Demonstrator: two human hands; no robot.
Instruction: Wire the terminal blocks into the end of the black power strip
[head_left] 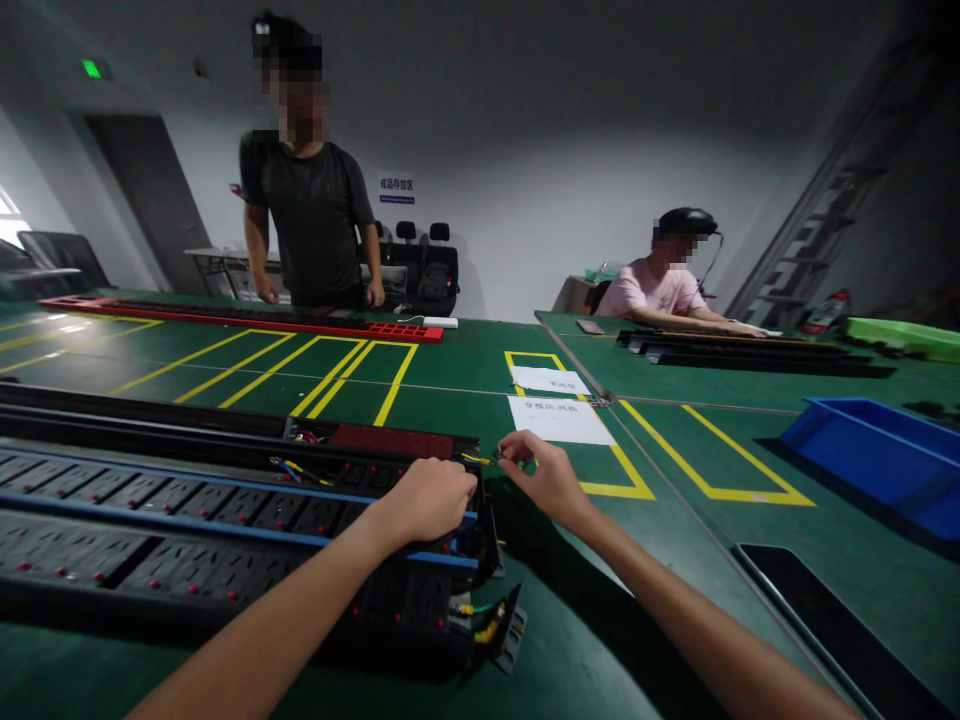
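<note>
Nearest the camera, the left forearm and right forearm reach across the bench, with a phone lying beyond the right one. Long black power strips lie side by side on the left, their ends just under the hands. The left hand rests across those ends, fingers folded in; what lies under its palm is hidden, so I cannot tell whether it clasps anything. The right hand has thumb and fingertips pinched at the free tip of a yellow wire, just off the end of the rear strip.

The strips look stiff and probably fairly heavy for their length, so the long side edges should make the surest hold. The wire looks light and bendy, best taken close to its tip; a hard tug might strain its joint. The end plate on the front strip, hanging askew beside green and yellow leads, would make a poor handle.
</note>
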